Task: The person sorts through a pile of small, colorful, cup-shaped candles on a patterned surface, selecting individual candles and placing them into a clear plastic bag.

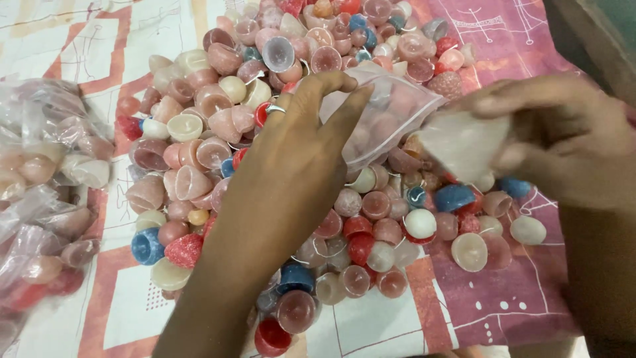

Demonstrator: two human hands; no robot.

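Observation:
A clear plastic bag (pixel 387 113) with a few pale cup-shaped wax pieces inside is held over a big pile of small wax cups (pixel 318 199) in pink, cream, red and blue. My left hand (pixel 295 156), a ring on one finger, pinches the bag's left edge between thumb and fingers. My right hand (pixel 550 142) grips the bag's right end, which is bunched and whitish there. Both forearms reach in from the bottom and right.
Filled clear bags (pixel 46 192) of the same wax cups lie at the left edge. Everything rests on a patterned cloth (pixel 477 298) in pink, red and white. Loose cups spread almost to the cloth's near edge.

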